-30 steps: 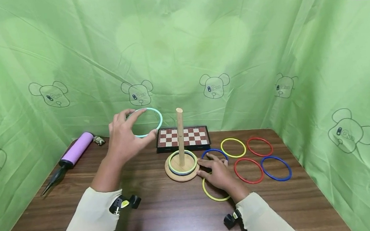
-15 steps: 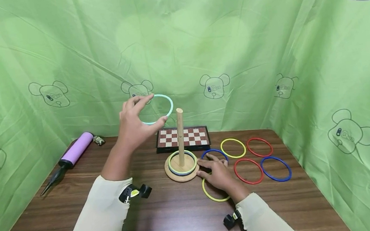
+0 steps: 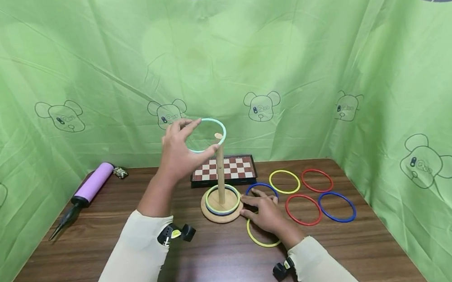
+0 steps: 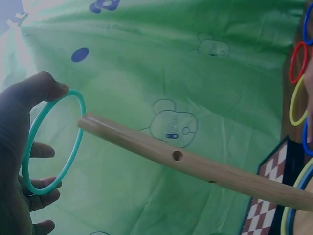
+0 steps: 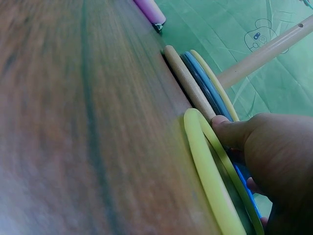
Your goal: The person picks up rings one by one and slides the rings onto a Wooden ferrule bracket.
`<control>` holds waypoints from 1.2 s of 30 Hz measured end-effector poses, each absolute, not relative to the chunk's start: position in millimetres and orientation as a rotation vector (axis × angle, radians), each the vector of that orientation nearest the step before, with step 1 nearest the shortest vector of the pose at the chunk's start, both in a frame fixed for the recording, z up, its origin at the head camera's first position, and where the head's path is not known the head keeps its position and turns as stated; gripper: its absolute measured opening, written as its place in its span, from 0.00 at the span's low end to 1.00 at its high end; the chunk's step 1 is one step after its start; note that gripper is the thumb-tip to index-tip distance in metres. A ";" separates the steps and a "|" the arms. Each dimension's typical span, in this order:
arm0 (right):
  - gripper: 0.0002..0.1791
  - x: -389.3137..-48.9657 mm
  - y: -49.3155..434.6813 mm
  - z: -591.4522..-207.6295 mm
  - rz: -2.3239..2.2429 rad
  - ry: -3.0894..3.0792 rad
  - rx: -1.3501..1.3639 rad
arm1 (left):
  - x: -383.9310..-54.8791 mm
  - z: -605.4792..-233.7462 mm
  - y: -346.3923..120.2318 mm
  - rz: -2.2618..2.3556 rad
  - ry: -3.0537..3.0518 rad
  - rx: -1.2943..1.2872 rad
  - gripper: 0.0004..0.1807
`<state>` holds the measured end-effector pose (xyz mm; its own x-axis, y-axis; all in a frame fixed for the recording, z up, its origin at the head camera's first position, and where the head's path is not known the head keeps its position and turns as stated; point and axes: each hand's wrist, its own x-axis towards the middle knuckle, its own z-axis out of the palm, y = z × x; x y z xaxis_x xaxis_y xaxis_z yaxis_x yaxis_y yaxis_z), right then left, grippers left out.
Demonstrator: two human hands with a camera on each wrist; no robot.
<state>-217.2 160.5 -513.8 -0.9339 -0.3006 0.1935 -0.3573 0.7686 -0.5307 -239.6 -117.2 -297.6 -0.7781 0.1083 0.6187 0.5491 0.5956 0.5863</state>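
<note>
My left hand (image 3: 180, 152) pinches a light turquoise ring (image 3: 225, 129) between thumb and fingers, high over the table. In the head view the top of the wooden peg (image 3: 220, 173) shows inside the ring's right side; in the left wrist view the peg's tip overlaps the ring's rim. The peg rises upright from a round wooden base (image 3: 223, 219), where a pale yellow-green ring (image 3: 223, 212) lies over a dark blue ring (image 5: 203, 78). My right hand (image 3: 269, 213) rests at the base's right edge, with thumb and index fingertips touching it.
Right of the base lie yellow (image 3: 286, 193), red (image 3: 319, 209) and blue (image 3: 338, 221) rings, one yellow and one blue partly under my right hand. A checkered board (image 3: 241, 167) lies behind the peg. A purple hand pump (image 3: 95, 183) lies far left. Green curtains (image 3: 218, 60) enclose the table.
My left hand has carried the turquoise ring rightward, first rising and then dipping slightly, until it overlaps the peg's top. My right hand has stayed at the base.
</note>
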 end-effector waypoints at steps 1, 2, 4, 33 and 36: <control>0.25 -217.3 160.3 -514.1 0.889 -2.862 0.535 | -239.5 -299.0 -116.0 -1.092 -2.303 -0.522 0.45; 0.25 -217.4 160.2 -514.2 0.890 -2.862 0.534 | -239.4 -300.6 -115.0 -1.085 -2.316 -0.521 0.46; 0.25 -217.5 160.1 -514.0 0.892 -2.862 0.535 | -240.0 -305.2 -113.5 -1.069 -2.334 -0.526 0.48; 0.26 -217.0 161.0 -509.6 0.857 -2.892 0.522 | -238.8 -423.6 -99.8 -1.056 -2.515 -0.552 0.48; 0.26 -217.3 161.0 -510.2 0.851 -2.893 0.523 | -239.6 -435.6 -99.4 -1.063 -2.533 -0.549 0.49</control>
